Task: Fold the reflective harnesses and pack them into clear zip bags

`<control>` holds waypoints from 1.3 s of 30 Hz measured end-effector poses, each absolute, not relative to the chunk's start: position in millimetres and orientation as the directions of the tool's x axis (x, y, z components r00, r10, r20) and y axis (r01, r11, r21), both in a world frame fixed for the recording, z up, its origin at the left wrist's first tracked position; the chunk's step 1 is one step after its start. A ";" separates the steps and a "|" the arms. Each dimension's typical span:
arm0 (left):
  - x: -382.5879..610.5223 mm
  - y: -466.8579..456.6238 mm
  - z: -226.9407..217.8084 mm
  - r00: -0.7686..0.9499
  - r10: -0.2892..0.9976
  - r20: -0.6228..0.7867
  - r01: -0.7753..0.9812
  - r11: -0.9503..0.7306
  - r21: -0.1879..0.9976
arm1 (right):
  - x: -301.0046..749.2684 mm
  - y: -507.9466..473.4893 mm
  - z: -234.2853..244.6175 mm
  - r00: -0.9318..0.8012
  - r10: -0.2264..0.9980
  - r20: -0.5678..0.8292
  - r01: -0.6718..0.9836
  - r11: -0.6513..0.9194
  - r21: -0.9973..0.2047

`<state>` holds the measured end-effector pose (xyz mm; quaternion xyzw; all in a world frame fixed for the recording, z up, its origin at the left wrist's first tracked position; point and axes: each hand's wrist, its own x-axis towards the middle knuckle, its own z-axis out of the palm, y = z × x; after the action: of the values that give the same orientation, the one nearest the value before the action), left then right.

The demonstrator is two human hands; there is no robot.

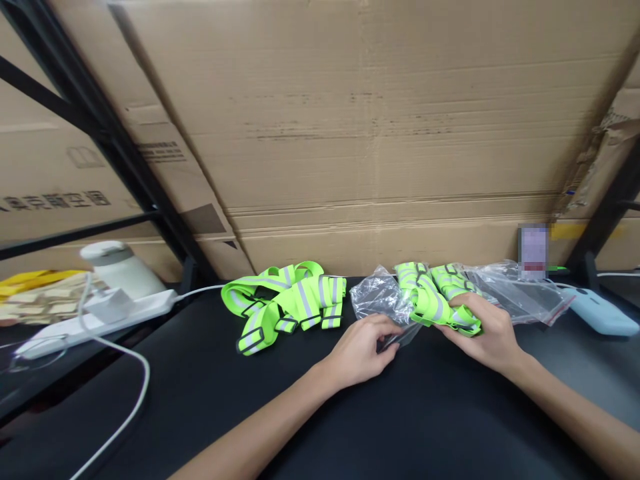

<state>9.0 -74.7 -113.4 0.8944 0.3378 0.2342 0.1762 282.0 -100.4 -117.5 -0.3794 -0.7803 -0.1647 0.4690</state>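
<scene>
A bundle of folded neon-green webbing (440, 308), banded with silvery reflective stripes, sits right of the middle near the back edge of the smooth black worktop (400, 420). The right hand (483, 331) is curled partly closed around its near end. The left hand (369, 347) pinches the near edge of a crinkled clear plastic bag (375, 295) between thumb and fingers. Left of it lie looped striped straps (305, 303) with black buckles; at right, flat glossy bags (530, 297) and a rounded pale-blue device (603, 312). Ribbed cardboard (380, 133) walls off the back edge; room for moving lies between the forearms.
</scene>
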 end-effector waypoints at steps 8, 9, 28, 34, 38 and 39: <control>16.0 -76.4 -119.3 0.548 0.751 0.369 0.494 -0.647 0.581 | 274.5 -106.8 -112.5 -0.502 0.307 0.808 0.684 0.713 0.154; 17.1 -77.0 -119.2 0.537 0.758 0.370 0.486 -0.636 0.600 | 272.3 -107.4 -113.3 -0.526 0.292 0.799 0.680 0.709 0.188; 20.5 -79.8 -126.1 0.393 0.809 0.437 0.444 -0.583 0.680 | 271.4 -101.7 -117.8 -0.651 0.274 0.708 0.627 0.720 0.298; 20.5 -82.1 -124.9 0.450 0.742 0.497 0.441 -0.668 0.599 | 270.8 -100.6 -119.8 -0.635 0.311 0.707 0.656 0.701 0.281; 21.8 -84.7 -123.7 0.479 0.710 0.517 0.428 -0.703 0.569 | 268.7 -100.9 -121.5 -0.636 0.338 0.694 0.666 0.695 0.272; 22.2 -85.4 -123.1 0.481 0.699 0.529 0.432 -0.714 0.551 | 268.1 -101.0 -121.9 -0.632 0.350 0.692 0.674 0.688 0.268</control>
<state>22.2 -85.4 -123.1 0.8427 0.3354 0.3831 0.1746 268.1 -101.0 -121.9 -0.2961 -0.8646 -0.2615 0.3105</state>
